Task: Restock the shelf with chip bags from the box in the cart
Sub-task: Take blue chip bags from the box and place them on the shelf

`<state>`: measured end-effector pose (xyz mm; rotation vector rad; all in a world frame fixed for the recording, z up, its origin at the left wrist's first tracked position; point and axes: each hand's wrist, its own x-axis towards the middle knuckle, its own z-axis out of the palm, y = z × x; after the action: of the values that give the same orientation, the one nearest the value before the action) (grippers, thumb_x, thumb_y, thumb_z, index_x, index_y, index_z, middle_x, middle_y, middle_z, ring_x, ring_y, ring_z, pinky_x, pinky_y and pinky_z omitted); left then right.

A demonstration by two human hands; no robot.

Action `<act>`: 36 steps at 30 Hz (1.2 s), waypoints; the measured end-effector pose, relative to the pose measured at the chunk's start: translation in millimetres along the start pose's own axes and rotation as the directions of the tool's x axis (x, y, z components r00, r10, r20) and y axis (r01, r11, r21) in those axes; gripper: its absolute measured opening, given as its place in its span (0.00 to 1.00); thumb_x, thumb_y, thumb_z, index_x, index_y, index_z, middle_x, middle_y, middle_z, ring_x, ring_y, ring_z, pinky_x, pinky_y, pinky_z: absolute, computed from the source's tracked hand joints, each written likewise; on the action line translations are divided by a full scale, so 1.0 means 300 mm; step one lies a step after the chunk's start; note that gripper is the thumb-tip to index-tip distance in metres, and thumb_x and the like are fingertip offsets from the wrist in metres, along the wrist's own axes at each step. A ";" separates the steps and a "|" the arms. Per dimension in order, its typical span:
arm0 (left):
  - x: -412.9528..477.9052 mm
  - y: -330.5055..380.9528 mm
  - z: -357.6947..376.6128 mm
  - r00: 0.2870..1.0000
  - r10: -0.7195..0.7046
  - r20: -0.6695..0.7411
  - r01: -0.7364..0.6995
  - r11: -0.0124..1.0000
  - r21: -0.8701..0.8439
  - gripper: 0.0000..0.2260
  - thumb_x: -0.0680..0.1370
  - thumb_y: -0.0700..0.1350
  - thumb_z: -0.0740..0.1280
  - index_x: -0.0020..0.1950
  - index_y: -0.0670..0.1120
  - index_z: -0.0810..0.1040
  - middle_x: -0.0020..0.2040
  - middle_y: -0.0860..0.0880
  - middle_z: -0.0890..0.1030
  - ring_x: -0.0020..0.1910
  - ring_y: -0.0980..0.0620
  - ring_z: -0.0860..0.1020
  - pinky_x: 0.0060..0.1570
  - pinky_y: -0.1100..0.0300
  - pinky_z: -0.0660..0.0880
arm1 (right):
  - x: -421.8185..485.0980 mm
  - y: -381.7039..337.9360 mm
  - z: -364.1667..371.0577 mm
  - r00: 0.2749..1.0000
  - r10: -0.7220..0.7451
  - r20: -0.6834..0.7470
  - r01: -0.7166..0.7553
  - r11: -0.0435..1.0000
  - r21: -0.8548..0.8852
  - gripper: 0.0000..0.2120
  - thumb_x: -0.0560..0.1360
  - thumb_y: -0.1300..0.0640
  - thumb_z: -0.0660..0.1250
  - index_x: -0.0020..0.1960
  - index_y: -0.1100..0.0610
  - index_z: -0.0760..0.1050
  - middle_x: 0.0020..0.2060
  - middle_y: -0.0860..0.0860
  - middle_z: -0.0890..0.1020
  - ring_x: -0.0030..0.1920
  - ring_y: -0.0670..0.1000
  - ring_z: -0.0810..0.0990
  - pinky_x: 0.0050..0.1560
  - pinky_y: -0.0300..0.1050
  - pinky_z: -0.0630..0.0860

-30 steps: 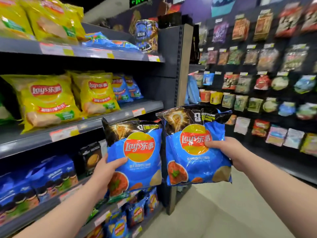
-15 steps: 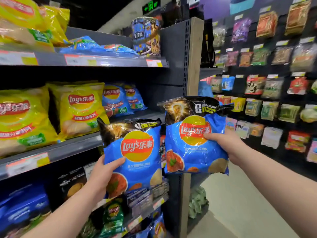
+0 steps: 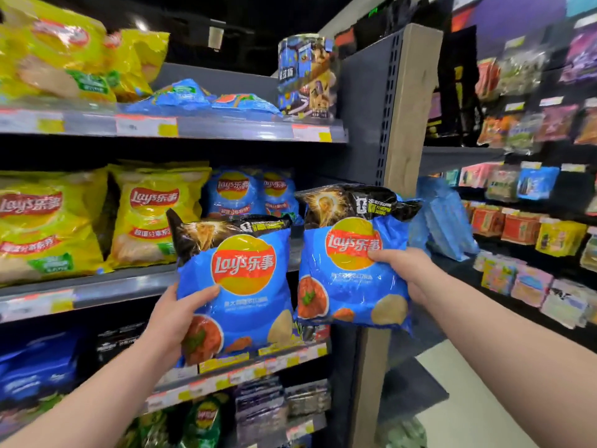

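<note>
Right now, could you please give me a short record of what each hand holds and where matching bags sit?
left hand: grips left bag at its lower left
right hand: grips right bag at its right edge
held bags: both blue, upright, not yet shelved
matching stock: blue bags on middle shelf, right of yellow bags

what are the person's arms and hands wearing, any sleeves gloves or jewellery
Both are bare. The left hand and right hand have no gloves, and no ring shows on the fingers in view. The left forearm and right forearm show no sleeve, watch or bracelet.
</note>
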<state>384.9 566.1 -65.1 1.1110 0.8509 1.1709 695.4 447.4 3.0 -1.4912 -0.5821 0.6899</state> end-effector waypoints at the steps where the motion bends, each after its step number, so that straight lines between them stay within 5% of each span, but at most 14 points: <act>1: 0.012 0.009 0.005 1.000 0.015 -0.013 -0.015 1.000 0.004 0.16 0.72 0.39 0.72 0.59 0.45 0.76 0.51 0.42 0.84 0.46 0.41 0.83 0.47 0.46 0.79 | 0.037 -0.004 0.011 1.000 -0.003 0.014 0.003 1.000 -0.013 0.25 0.66 0.61 0.77 0.60 0.65 0.73 0.48 0.61 0.83 0.41 0.58 0.83 0.41 0.53 0.81; 4: 0.054 0.039 0.008 0.998 0.057 -0.034 -0.057 0.998 0.003 0.12 0.73 0.40 0.71 0.55 0.48 0.77 0.47 0.46 0.84 0.40 0.45 0.84 0.35 0.53 0.80 | 0.140 -0.034 0.055 0.998 -0.006 0.066 0.006 1.000 -0.006 0.20 0.68 0.62 0.76 0.56 0.65 0.73 0.41 0.59 0.82 0.37 0.57 0.81 0.39 0.53 0.80; 9: 0.160 0.078 -0.007 0.996 0.079 -0.043 -0.078 0.996 0.031 0.17 0.72 0.41 0.72 0.60 0.45 0.77 0.51 0.41 0.84 0.45 0.41 0.84 0.44 0.49 0.79 | 0.296 -0.085 0.133 0.988 0.082 0.128 -0.079 0.996 -0.028 0.21 0.69 0.59 0.75 0.60 0.64 0.76 0.48 0.60 0.83 0.32 0.56 0.83 0.28 0.46 0.79; 12: 0.244 0.113 -0.003 0.992 0.112 -0.049 -0.111 0.993 0.036 0.20 0.68 0.44 0.74 0.59 0.45 0.78 0.51 0.42 0.85 0.45 0.41 0.84 0.47 0.46 0.79 | 0.387 -0.137 0.181 0.985 0.099 0.139 -0.096 0.995 -0.031 0.16 0.70 0.58 0.73 0.56 0.61 0.76 0.34 0.57 0.84 0.22 0.54 0.81 0.20 0.42 0.76; 15: 0.317 0.145 0.005 0.987 0.150 -0.048 -0.149 0.989 0.020 0.11 0.73 0.42 0.71 0.54 0.49 0.78 0.42 0.48 0.86 0.38 0.47 0.85 0.37 0.53 0.80 | 0.478 -0.171 0.240 0.986 0.095 0.135 -0.102 0.994 0.045 0.15 0.71 0.59 0.73 0.55 0.59 0.76 0.23 0.54 0.82 0.20 0.53 0.80 0.17 0.43 0.74; 18: 0.369 0.157 0.013 0.987 0.152 -0.050 -0.153 0.988 -0.024 0.13 0.73 0.41 0.71 0.57 0.47 0.78 0.44 0.45 0.86 0.39 0.44 0.85 0.34 0.50 0.82 | 0.559 -0.177 0.305 0.991 0.066 0.119 -0.074 0.995 0.065 0.17 0.70 0.58 0.73 0.57 0.60 0.77 0.35 0.56 0.85 0.27 0.55 0.82 0.22 0.41 0.75; 21: 0.402 0.164 0.016 0.987 0.141 -0.076 -0.145 0.988 -0.045 0.14 0.73 0.41 0.71 0.58 0.45 0.77 0.45 0.43 0.86 0.40 0.43 0.85 0.34 0.48 0.82 | 0.632 -0.177 0.366 0.996 0.001 0.094 -0.010 0.996 0.086 0.19 0.70 0.60 0.74 0.58 0.63 0.75 0.49 0.59 0.82 0.36 0.56 0.81 0.36 0.50 0.79; 27: 0.465 0.181 0.058 0.980 0.168 -0.107 -0.170 0.985 -0.005 0.12 0.73 0.42 0.71 0.55 0.46 0.78 0.42 0.45 0.86 0.37 0.45 0.85 0.29 0.54 0.81 | 0.811 -0.185 0.450 0.991 -0.125 0.039 0.125 0.992 0.014 0.22 0.67 0.56 0.76 0.57 0.64 0.75 0.52 0.58 0.81 0.50 0.59 0.81 0.54 0.55 0.79; 32: 0.504 0.177 0.102 0.969 0.177 -0.173 -0.176 0.984 0.018 0.09 0.73 0.41 0.70 0.53 0.44 0.79 0.40 0.44 0.86 0.35 0.46 0.85 0.29 0.54 0.81 | 0.980 -0.182 0.516 0.986 -0.143 0.086 0.144 0.989 -0.017 0.26 0.66 0.57 0.77 0.60 0.64 0.75 0.56 0.60 0.81 0.54 0.60 0.81 0.56 0.57 0.78; 36: 0.528 0.168 0.136 0.960 0.181 -0.216 -0.184 0.983 0.005 0.11 0.73 0.40 0.70 0.54 0.45 0.79 0.41 0.44 0.86 0.36 0.45 0.85 0.28 0.54 0.80 | 1.059 -0.178 0.575 0.976 -0.158 0.151 0.162 0.987 -0.013 0.25 0.70 0.59 0.75 0.63 0.67 0.73 0.58 0.59 0.79 0.59 0.60 0.78 0.48 0.47 0.73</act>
<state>443.5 713.1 0.1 1.0801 0.9181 1.4696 791.1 798.5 37.0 -1.4063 -0.8196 0.6733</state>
